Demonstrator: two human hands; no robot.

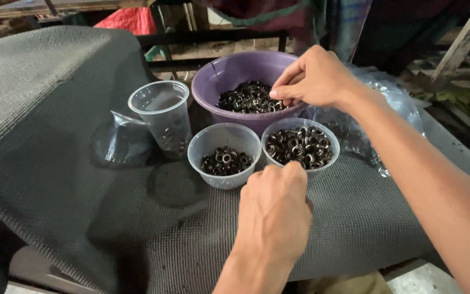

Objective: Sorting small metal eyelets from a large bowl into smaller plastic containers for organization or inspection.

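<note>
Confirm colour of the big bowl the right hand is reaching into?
Purple bowl, right hand over its dark metal rings; clearest in the head view.

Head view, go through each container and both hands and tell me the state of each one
Purple bowl: upright, partly filled with small metal rings.
Tall cup: upright, a few rings at the bottom.
Left tub: shallow layer of rings.
Right tub: nearly full of rings.
Right hand: fingertips pinched at the rings in the purple bowl.
Left hand: loosely closed near the tubs; contents hidden.

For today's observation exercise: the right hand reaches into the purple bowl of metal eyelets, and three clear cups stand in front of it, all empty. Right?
Not quite. The head view shows two clear cups holding eyelets; only the tall cup looks nearly empty. The right hand does reach into the purple bowl.
</note>
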